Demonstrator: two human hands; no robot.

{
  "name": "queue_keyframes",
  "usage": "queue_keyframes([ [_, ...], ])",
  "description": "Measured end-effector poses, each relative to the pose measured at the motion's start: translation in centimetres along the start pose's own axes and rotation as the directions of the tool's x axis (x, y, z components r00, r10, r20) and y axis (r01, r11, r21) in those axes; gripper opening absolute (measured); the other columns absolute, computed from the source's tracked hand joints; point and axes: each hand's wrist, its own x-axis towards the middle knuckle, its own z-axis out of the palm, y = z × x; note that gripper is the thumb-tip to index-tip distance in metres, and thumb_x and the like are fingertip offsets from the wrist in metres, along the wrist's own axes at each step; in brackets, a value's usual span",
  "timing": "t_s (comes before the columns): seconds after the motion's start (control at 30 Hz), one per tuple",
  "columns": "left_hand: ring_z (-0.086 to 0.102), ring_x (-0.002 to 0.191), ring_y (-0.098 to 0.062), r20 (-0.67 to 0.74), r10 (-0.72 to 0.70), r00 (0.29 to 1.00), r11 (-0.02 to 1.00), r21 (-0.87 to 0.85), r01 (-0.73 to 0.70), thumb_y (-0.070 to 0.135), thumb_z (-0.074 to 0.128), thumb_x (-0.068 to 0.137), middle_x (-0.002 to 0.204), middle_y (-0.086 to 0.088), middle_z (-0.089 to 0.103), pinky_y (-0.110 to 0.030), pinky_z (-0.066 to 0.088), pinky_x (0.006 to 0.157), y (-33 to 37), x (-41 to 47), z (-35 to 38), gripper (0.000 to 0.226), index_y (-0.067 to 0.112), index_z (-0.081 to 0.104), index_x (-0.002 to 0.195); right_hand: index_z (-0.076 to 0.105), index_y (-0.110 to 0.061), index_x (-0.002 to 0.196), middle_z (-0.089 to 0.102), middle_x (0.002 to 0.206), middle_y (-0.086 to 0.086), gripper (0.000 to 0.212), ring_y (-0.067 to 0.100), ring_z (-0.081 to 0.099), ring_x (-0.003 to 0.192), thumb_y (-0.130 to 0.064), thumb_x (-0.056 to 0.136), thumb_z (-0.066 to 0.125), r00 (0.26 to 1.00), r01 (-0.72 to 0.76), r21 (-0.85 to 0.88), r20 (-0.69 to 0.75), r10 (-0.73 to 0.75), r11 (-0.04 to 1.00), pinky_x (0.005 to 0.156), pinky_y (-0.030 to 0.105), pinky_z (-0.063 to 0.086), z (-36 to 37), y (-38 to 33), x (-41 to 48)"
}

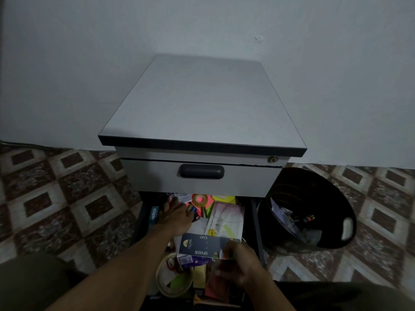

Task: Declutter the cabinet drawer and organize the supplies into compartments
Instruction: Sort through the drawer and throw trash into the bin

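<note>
The lower drawer [143, 218] of the grey cabinet [202, 104] is pulled out toward the person and it's packed with loose supplies. Left hand [177, 215] is flat, palm down, reaching deep toward the drawer's back left corner, fingers spread and pressed onto the clutter, gripping nothing that can be made out. Right hand [238, 265] is at the drawer's near right side, thumb and fingers pinched on the near right corner of a dark blue card [202, 244] printed "SPOON" and "2PCS", which lies across the middle of the pile.

Just beyond the card, a pale paper packet [226, 216] lies against the right wall. At the back edge, half under the drawer above, sits a small roll of tape [200, 199] on bright pink and yellow paper. Along the left wall, a blue stapler box [153, 215] stands on edge. Near the front left, below the left forearm, a big roll of clear tape [173, 279] lies flat among coloured slips.

Above, the upper drawer [202, 176] is shut, dark handle centred, with a keyhole [272, 159] at the cabinet's top right corner. To the cabinet's right on the patterned tile floor [56, 187], a black bin [314, 209] holds scraps. Pale wall [89, 52] behind.
</note>
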Motion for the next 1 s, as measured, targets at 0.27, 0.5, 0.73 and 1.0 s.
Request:
queue_keyframes([
  [0.27, 0.007, 0.149, -0.031, -0.009, -0.030, 1.000, 0.997, 0.068, 0.030, 0.057, 0.015, 0.098, 0.163, -0.006, 0.016, -0.045, 0.009, 0.121, 0.4, -1.1, 0.1, 0.070, 0.016, 0.026, 0.154, 0.057, -0.007, 0.113, 0.067, 0.090, 0.025, 0.031, 0.036, 0.066, 0.064, 0.003, 0.084, 0.052, 1.000, -0.001, -0.014, 0.001, 0.001, 1.000, 0.069, 0.052, 0.056, 0.1, 0.1, 0.2],
  [0.5, 0.037, 0.128, -0.030, -0.295, 0.017, 0.955, 0.933, 0.348, 0.091, 0.034, 0.050, 0.093, 0.142, -0.011, 0.042, -0.045, 0.035, 0.103, 0.3, -4.0, -1.5, 0.050, 0.007, 0.050, 0.134, 0.057, -0.006, 0.112, 0.066, 0.083, 0.022, 0.030, 0.034, 0.065, 0.060, 0.002, 0.084, 0.053, 1.000, 0.002, 0.009, -0.005, -0.002, 1.000, 0.066, 0.050, 0.057, 0.3, 0.2, 0.0],
  [0.73, 0.056, 0.113, -0.024, -0.368, -0.061, 0.928, 0.900, 0.382, 0.211, 0.024, 0.051, 0.096, 0.127, -0.007, 0.054, -0.033, 0.048, 0.092, -0.7, -6.5, -1.8, 0.034, 0.013, 0.055, 0.127, 0.057, -0.007, 0.113, 0.063, 0.091, 0.024, 0.030, 0.034, 0.063, 0.064, 0.002, 0.085, 0.051, 0.999, 0.036, 0.009, 0.026, -0.036, 0.999, 0.072, 0.055, 0.055, 0.1, 0.1, -0.8],
  [1.0, 0.065, 0.109, -0.020, -0.346, -0.198, 0.917, 0.946, 0.178, 0.272, 0.023, 0.058, 0.095, 0.126, -0.007, 0.062, -0.030, 0.053, 0.084, -2.1, -7.9, -1.3, 0.055, 0.004, 0.037, 0.142, 0.056, -0.003, 0.115, 0.063, 0.084, 0.020, 0.029, 0.030, 0.061, 0.061, 0.003, 0.087, 0.050, 0.997, 0.060, 0.000, 0.055, -0.059, 0.998, 0.067, 0.048, 0.056, 0.0, 0.1, -1.3],
])
